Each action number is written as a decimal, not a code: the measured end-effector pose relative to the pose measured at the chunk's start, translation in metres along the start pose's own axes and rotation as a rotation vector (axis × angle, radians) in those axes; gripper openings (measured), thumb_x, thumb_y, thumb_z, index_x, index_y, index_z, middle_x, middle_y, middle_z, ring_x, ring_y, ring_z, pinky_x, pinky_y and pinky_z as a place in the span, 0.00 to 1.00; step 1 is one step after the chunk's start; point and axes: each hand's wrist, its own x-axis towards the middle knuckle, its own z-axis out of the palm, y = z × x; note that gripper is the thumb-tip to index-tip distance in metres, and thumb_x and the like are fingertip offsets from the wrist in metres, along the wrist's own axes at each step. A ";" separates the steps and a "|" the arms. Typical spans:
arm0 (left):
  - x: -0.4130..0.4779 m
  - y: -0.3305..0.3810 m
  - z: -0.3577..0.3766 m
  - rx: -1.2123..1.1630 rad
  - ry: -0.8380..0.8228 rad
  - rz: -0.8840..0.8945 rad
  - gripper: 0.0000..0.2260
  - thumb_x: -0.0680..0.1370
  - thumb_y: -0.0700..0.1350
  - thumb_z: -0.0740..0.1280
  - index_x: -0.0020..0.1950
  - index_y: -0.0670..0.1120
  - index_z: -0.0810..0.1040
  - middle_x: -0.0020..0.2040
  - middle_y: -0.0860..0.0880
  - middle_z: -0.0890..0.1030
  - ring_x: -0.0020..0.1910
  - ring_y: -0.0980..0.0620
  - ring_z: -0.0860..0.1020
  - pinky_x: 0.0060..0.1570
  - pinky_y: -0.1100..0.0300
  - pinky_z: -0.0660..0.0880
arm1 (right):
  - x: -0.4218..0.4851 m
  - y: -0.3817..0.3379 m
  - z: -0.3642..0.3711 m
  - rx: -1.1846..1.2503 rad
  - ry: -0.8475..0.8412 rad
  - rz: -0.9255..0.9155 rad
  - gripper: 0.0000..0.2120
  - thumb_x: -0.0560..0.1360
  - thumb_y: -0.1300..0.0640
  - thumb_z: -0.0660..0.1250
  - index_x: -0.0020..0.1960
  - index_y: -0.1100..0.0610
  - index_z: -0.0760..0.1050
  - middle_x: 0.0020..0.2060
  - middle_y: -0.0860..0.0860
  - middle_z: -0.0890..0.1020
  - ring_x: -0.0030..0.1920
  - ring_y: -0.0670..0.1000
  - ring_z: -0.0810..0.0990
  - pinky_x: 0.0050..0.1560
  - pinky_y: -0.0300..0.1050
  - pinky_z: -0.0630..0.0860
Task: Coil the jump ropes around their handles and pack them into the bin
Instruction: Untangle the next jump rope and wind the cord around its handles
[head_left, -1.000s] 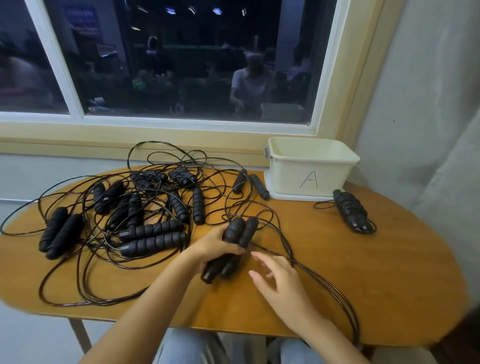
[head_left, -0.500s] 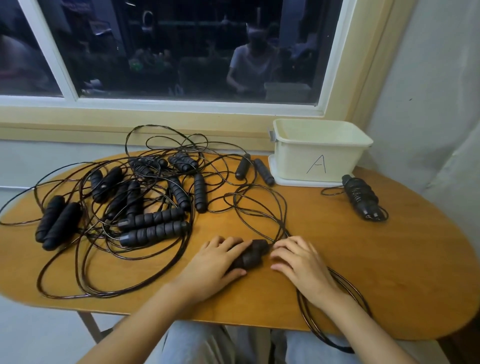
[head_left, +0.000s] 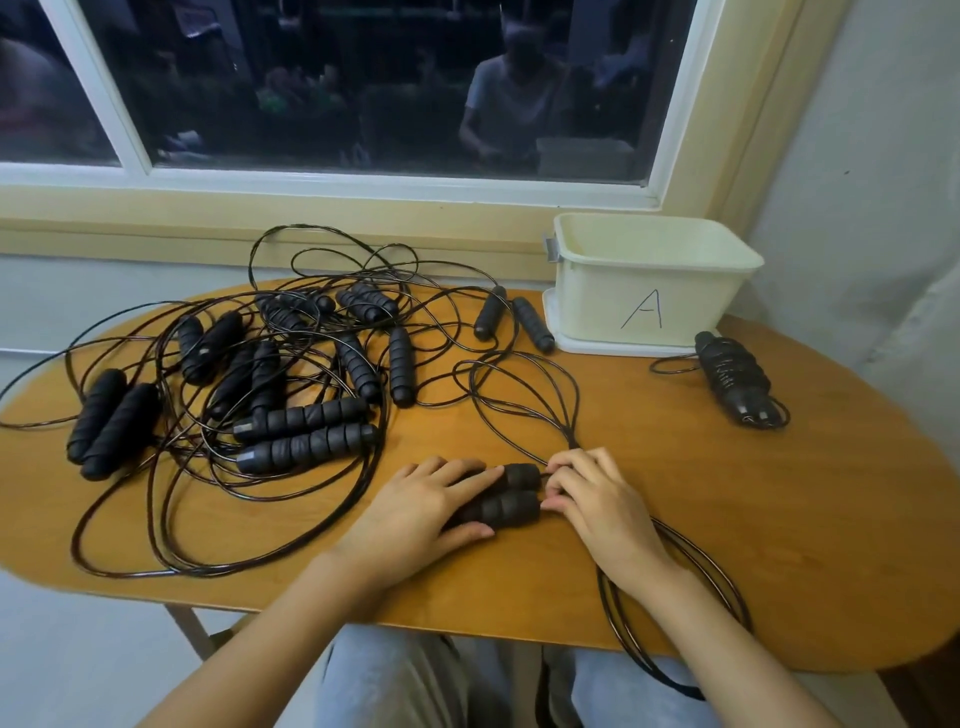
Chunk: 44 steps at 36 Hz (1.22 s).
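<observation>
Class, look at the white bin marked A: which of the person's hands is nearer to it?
Right. The right hand pinches the rope at the end of the handles, nearer the person than the bin; the left hand grips the handles farther left.

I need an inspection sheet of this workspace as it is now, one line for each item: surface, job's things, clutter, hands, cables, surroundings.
Surface: wooden oval table, no spill or damage seen.
Job's things: bin marked A at back right, bottom hidden; one coiled rope beside it; loose ropes tangled at left.
Clutter: nothing seen.
Hands: left hand grips a pair of handles on the table; right hand pinches the cord at their ends.
Cables: that cord loops on the table and hangs over the front edge.
Surroundings: dark window behind, pale wall at right.
</observation>
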 end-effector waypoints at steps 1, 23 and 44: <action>0.000 0.000 0.000 -0.006 0.001 -0.001 0.31 0.78 0.67 0.52 0.79 0.61 0.54 0.75 0.57 0.64 0.69 0.54 0.65 0.65 0.57 0.64 | 0.000 0.001 0.000 0.000 -0.002 0.010 0.05 0.72 0.54 0.71 0.42 0.55 0.78 0.51 0.46 0.80 0.54 0.45 0.71 0.44 0.36 0.74; -0.013 -0.007 0.008 0.000 0.021 -0.040 0.32 0.78 0.70 0.50 0.79 0.63 0.44 0.78 0.54 0.56 0.74 0.51 0.58 0.72 0.53 0.56 | -0.005 0.008 -0.003 0.078 -0.091 0.133 0.06 0.72 0.63 0.74 0.48 0.57 0.79 0.50 0.48 0.79 0.56 0.38 0.65 0.51 0.27 0.65; 0.023 -0.024 0.002 0.051 0.154 0.020 0.28 0.81 0.60 0.48 0.81 0.55 0.51 0.70 0.46 0.67 0.65 0.47 0.67 0.66 0.51 0.70 | 0.047 0.040 -0.070 -0.321 -0.374 0.148 0.13 0.84 0.53 0.58 0.66 0.50 0.73 0.65 0.49 0.72 0.64 0.50 0.68 0.61 0.42 0.66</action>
